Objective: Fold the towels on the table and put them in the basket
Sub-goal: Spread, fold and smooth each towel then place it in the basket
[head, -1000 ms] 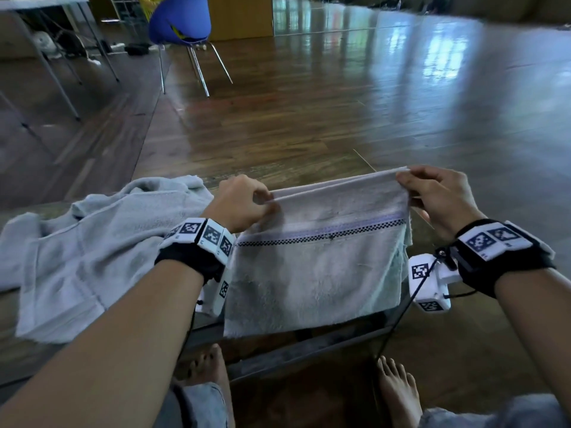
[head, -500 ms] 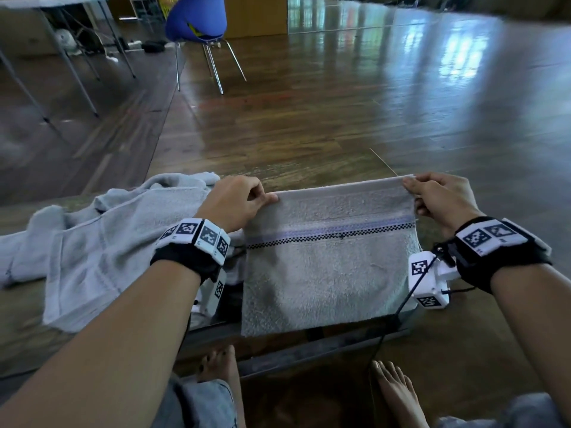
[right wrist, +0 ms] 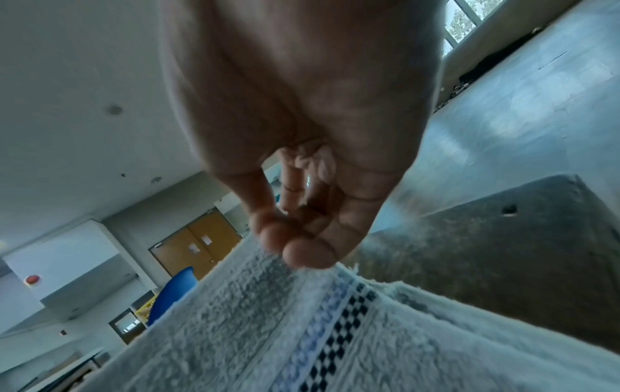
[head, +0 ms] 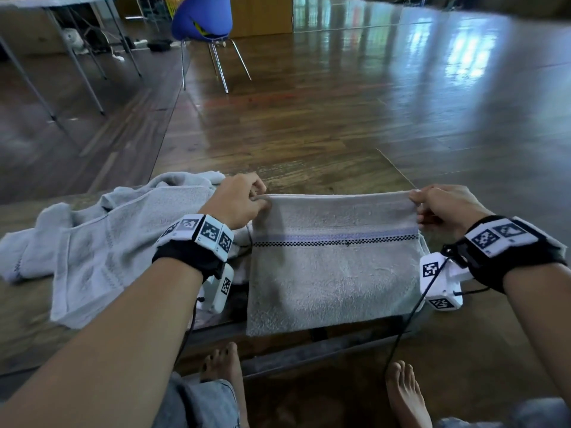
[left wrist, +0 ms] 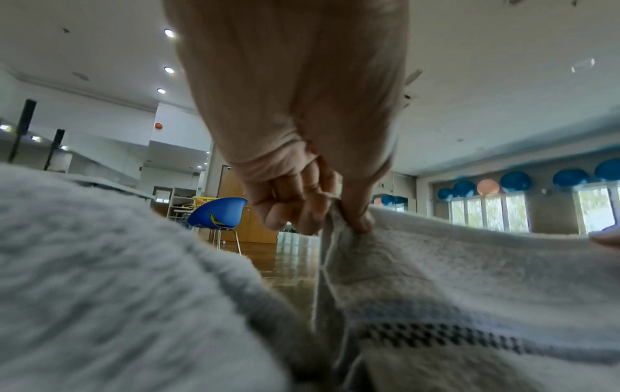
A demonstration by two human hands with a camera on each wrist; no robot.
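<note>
Both grips, left hand (head: pixel 239 197) and right hand (head: pixel 445 208), pinch the striped towel's (head: pixel 333 267) top corners.

dim daylight, floor (head: pixel 401 88) glare, blurred edges.

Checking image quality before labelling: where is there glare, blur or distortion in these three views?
Head view: window glare streaks the wooden floor, edges bowed by the wide lens. Left wrist view: the crumpled towel close to the lens is blurred. Right wrist view: tilted, the striped towel fairly sharp, the right hand soft.
</note>
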